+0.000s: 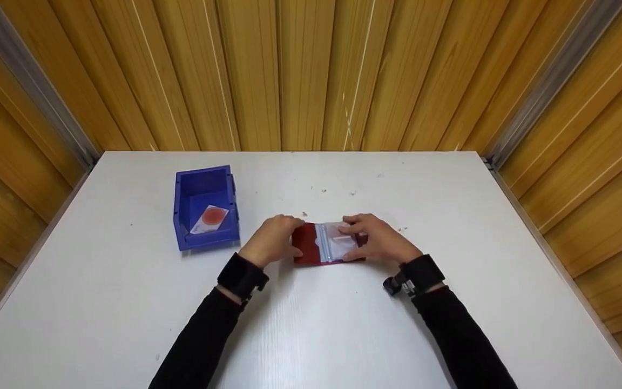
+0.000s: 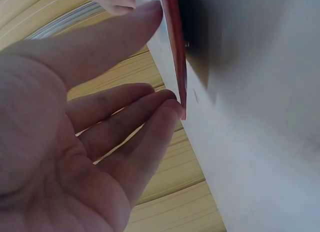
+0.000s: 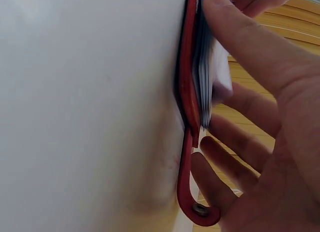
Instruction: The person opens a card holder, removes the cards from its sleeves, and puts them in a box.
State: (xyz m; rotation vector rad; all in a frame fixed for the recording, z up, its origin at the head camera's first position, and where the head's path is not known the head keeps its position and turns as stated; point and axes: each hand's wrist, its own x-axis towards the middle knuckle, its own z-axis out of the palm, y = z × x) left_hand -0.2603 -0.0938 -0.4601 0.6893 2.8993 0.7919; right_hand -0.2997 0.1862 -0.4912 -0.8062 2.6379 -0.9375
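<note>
A red card holder (image 1: 305, 244) lies spread open on the white table, clear plastic sleeves (image 1: 333, 249) fanned over its right half. My left hand (image 1: 270, 240) grips the left cover, thumb at the near edge and fingertips at the far edge. On the right side, my right hand (image 1: 378, 240) holds the sleeves and cover between thumb and fingers. In the right wrist view the stacked sleeves (image 3: 204, 87) show edge-on, and a curled red strap with a metal snap (image 3: 201, 209) sticks out by the palm. The left wrist view shows the cover's thin edge (image 2: 176, 47).
To the left of my left hand stands a blue plastic bin (image 1: 203, 182). Inside it lies a white card with a red circle (image 1: 213, 217). Small dark specks dot the white table (image 1: 311, 335). Wood-look panels (image 1: 300, 75) rise behind and at both sides.
</note>
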